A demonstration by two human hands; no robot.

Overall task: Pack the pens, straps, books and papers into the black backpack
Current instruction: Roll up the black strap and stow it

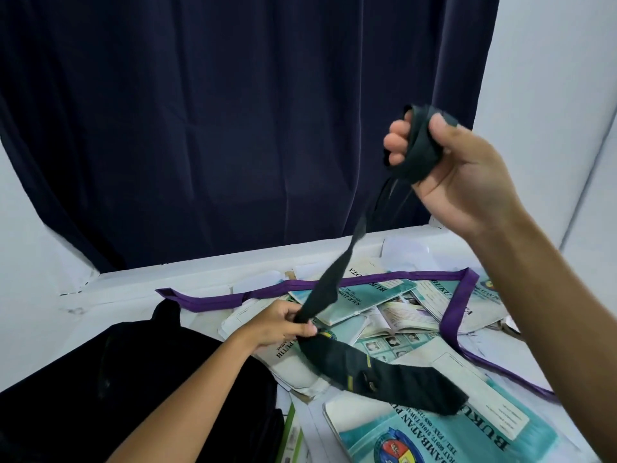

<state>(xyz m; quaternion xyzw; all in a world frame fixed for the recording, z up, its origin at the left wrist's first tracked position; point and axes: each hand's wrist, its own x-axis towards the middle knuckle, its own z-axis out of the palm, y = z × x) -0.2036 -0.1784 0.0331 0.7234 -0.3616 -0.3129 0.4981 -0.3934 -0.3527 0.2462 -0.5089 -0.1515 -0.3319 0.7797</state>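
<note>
A dark green strap (337,279) stretches between both hands. My right hand (447,162) is raised high and grips its bunched upper end. My left hand (280,324) pinches the strap lower down, just above the table. The strap's wide end (394,379), with small yellow marks, lies across the books. A purple strap (457,305) snakes over the pile. Several teal and white books (444,432) and loose papers (404,248) cover the table. The black backpack (140,372) sits at the lower left, beside my left forearm.
A dark navy curtain (233,128) hangs behind the white table (133,282). White walls stand left and right. A green-edged item (290,429) pokes out beside the backpack.
</note>
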